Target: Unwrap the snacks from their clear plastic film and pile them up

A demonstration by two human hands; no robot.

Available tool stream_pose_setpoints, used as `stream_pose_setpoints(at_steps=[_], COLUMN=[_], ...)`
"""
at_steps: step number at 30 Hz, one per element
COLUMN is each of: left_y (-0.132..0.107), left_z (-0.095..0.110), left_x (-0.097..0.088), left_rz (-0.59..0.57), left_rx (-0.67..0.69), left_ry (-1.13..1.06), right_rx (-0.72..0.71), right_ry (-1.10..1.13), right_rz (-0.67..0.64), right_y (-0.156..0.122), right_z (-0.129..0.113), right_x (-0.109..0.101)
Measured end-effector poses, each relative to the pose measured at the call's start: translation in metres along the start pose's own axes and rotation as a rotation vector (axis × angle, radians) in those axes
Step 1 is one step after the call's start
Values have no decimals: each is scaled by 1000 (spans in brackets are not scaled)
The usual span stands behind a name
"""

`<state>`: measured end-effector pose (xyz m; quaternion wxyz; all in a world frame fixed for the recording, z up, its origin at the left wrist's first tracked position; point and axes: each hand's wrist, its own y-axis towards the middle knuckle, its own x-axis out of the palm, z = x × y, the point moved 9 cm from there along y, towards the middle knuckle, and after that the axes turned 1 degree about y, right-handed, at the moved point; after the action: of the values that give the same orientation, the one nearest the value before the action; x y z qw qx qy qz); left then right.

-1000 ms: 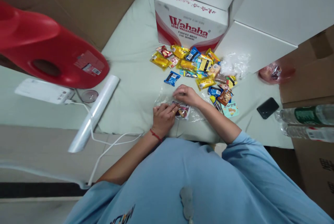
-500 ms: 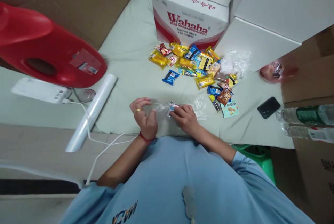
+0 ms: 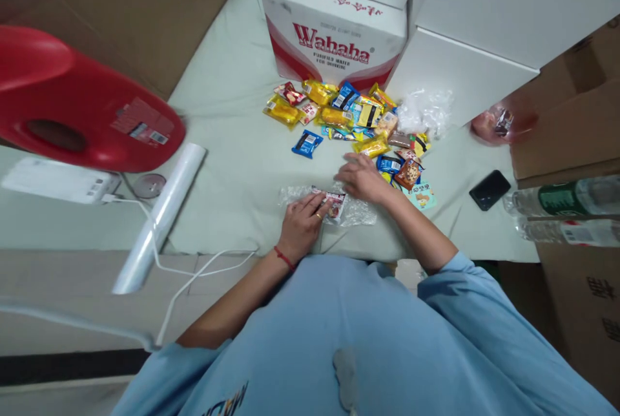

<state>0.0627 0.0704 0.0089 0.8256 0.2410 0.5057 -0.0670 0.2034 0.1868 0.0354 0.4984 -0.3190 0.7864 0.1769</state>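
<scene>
the clear plastic bag (image 3: 361, 212) lies flat and crumpled on the cloth-covered surface (image 3: 237, 151), close in front of the person's body, with a dark red snack packet (image 3: 336, 200) showing through it. the film looks thin, limp and slick, so it would likely weigh almost nothing, slide under the fingers and sag when lifted. the free edge of the mouth seems the best place to pinch it, and the packet is best held by its crimped end, since the contents may crush.

the left hand (image 3: 301, 225) rests on the bag's near side, fingers stretched out and spread, tips touching the packet through the film. the right hand (image 3: 361, 178) sits just beyond the bag's far edge, against the loose pile of snack packets (image 3: 334, 117). its fingers are curled down, and i cannot tell whether they grip anything.

further out stand a wahaha carton (image 3: 334, 41) behind the pile, a black phone (image 3: 489, 189) to the right, and a roll of plastic film (image 3: 162, 216) to the left.
</scene>
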Motion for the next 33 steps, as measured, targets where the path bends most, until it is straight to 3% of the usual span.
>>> stream_pose_setpoints(at_steps=[4, 7, 10, 13, 16, 18, 21, 26, 28, 30, 33], left_y=[1, 3, 3, 2, 0, 0, -1, -3, -4, -4, -4], left_z=[3, 5, 7, 7, 7, 6, 4, 0, 0, 2, 6], left_x=[1, 1, 0, -4, -7, -8, -8, -7, -7, -8, -11], left_rz=[-3, 8, 21, 40, 67, 82, 95, 111, 120, 134, 154], left_rx=[-1, 0, 0, -33, -37, -12, 21, 22, 12, 11, 28], left_ry=[0, 1, 2, 16, 29, 20, -3, 2, 13, 29, 59], right_rx=[-33, 106, 213, 296, 351, 357, 348, 332, 395, 451, 495], right_ry=[47, 148, 296, 544, 832, 889, 768, 488, 429, 357, 214], right_rz=[-132, -45, 28, 27, -81, -64, 132, 431, 399, 286, 195], right_y=[13, 11, 0, -13, -26, -34, -46, -69, -73, -73, -69], right_z=[-7, -9, -17, -23, -34, -42, -49, -53, -44, -36, -30], right_x=[-1, -14, -14, 4, 38, 53, 55, 39, 38, 38, 22])
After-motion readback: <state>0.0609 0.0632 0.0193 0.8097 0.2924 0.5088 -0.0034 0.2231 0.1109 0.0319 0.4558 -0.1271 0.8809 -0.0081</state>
